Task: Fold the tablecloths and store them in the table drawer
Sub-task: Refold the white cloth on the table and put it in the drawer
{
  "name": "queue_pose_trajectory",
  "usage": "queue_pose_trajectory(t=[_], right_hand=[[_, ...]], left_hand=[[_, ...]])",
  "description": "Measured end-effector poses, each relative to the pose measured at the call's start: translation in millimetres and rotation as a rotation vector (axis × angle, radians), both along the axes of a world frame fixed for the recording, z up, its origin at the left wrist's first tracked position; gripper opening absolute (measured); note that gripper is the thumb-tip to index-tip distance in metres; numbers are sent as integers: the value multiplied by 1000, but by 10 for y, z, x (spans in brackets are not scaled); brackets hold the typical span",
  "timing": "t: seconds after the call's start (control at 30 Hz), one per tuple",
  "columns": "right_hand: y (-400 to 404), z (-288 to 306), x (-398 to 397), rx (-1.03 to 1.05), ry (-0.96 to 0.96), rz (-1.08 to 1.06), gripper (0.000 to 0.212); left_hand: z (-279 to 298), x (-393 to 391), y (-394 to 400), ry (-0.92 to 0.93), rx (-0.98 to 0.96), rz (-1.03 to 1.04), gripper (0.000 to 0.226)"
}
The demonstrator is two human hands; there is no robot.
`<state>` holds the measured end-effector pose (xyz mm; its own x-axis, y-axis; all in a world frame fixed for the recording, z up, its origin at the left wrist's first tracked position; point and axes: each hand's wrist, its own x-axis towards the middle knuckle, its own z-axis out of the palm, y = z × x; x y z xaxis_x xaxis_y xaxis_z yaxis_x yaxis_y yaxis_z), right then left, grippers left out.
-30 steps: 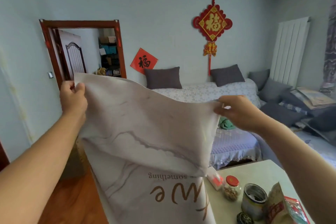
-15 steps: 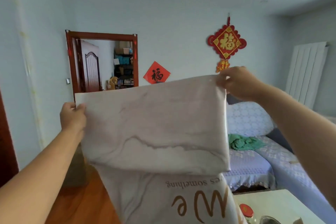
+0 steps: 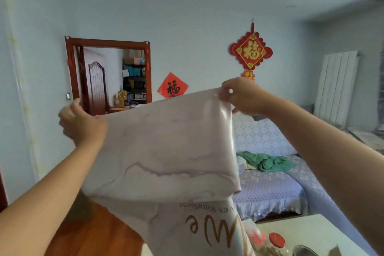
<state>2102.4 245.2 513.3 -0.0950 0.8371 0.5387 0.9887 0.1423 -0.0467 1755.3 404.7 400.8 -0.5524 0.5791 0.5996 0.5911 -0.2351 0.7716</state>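
A pale marble-patterned tablecloth with gold lettering near its lower part hangs in the air before me, its upper part doubled over the rest. My left hand grips its top left corner. My right hand pinches the top right corner, held a little higher than the left. The cloth's lower end drops out of view at the bottom. No drawer is in view.
A light table shows at the bottom right with a red-lidded jar and a tin on it. Behind the cloth stand a sofa bed with a green cloth, a doorway and a wooden floor.
My left hand has shifted right and up with its corner, narrowing the spread cloth. My right hand stays raised with its corner.
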Motion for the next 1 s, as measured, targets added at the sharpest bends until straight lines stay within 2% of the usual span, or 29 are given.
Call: queue_pose_trajectory(t=[0.07, 0.1, 0.17, 0.27, 0.33, 0.4, 0.43, 0.47, 0.5, 0.53, 0.6, 0.67, 0.7, 0.73, 0.77, 0.8, 0.83, 0.87, 0.93, 1.0], right_hand=[[64, 40, -349, -23, -95, 91, 16], [99, 56, -534, -22, -163, 136, 18], [184, 107, -821, -39, -235, 167, 18], [297, 160, -885, -56, -198, 149, 29], [328, 180, -819, -67, -133, 147, 35], [349, 168, -781, -58, -114, 153, 25], [368, 144, -745, -46, -17, 189, 13], [352, 84, -701, -31, 153, 246, 14], [284, -26, -641, 2, 358, 293, 31], [194, -211, -546, 83, 553, 307, 43], [-56, -911, -309, 219, 760, 188, 40], [-332, -2110, -59, 91, 893, -28, 22], [-499, -2724, 18, -105, 980, -168, 27], [-638, -3317, 83, -325, 1053, -280, 51], [-751, -3875, 120, -496, 1096, -358, 82], [-827, -4344, 80, -579, 1110, -383, 113], [-849, -4613, -7, -590, 1142, -368, 136], [-864, -4728, -136, -550, 1139, -338, 147], [-806, -4529, -427, -326, 1037, -266, 141], [-536, -4276, -578, -81, 888, -258, 119]], left_hand=[[300, 422, -381, 311, 382, -327, 38], [417, 636, -564, 454, 447, -538, 34], [573, 927, -839, 614, 327, -782, 33], [651, 955, -796, 633, 50, -794, 32], [628, 887, -677, 689, -10, -770, 33], [610, 891, -623, 657, -23, -813, 38], [600, 916, -626, 618, -18, -846, 35], [581, 949, -628, 583, -13, -871, 30], [556, 985, -625, 555, -11, -873, 29], [519, 1016, -616, 523, -13, -860, 30], [424, 1056, -585, 455, -35, -815, 32], [346, 1096, -577, 448, -34, -784, 34], [322, 1110, -565, 449, -45, -782, 33], [312, 1130, -570, 451, -52, -792, 35], [315, 1161, -591, 456, -57, -812, 39], [329, 1203, -616, 463, -63, -823, 43], [356, 1246, -641, 472, -65, -828, 45], [384, 1285, -657, 494, -60, -838, 45], [447, 1346, -705, 599, -18, -820, 45], [506, 1368, -782, 799, 89, -720, 43]])
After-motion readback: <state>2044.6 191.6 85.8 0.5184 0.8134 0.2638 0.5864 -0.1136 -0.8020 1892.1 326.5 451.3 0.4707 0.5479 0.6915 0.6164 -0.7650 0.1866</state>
